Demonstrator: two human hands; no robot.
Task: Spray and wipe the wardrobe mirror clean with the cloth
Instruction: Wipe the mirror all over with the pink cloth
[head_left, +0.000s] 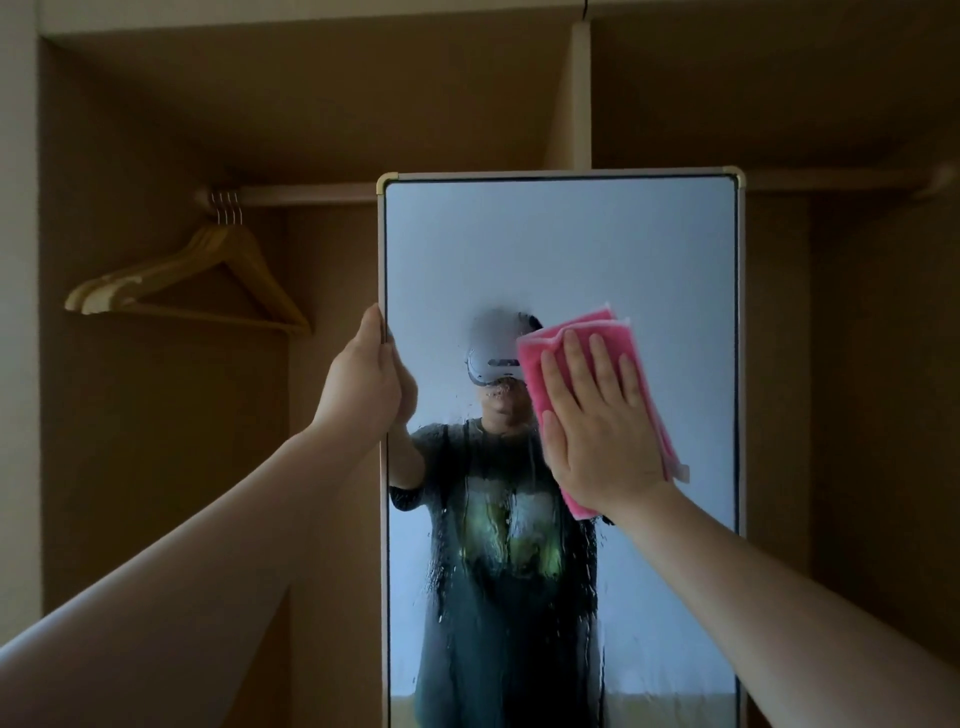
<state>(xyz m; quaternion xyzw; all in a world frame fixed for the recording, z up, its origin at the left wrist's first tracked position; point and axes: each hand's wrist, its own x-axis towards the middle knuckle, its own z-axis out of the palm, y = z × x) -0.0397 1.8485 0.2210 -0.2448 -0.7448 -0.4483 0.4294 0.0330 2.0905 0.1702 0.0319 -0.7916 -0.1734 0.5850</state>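
A tall framed mirror (561, 244) stands upright in front of the open wardrobe, its glass wet with spray drops and runs across the middle and lower part. My left hand (366, 379) grips the mirror's left edge at mid height. My right hand (597, 426) lies flat, fingers spread, pressing a folded pink cloth (582, 332) against the glass right of centre. The cloth sticks out above and to the right of the hand. No spray bottle is in view.
Several wooden hangers (208, 280) hang on the rail (306, 195) at the wardrobe's upper left. A vertical divider (579, 98) rises behind the mirror. Brown wardrobe walls enclose both sides. The glass reflects a person in a dark T-shirt.
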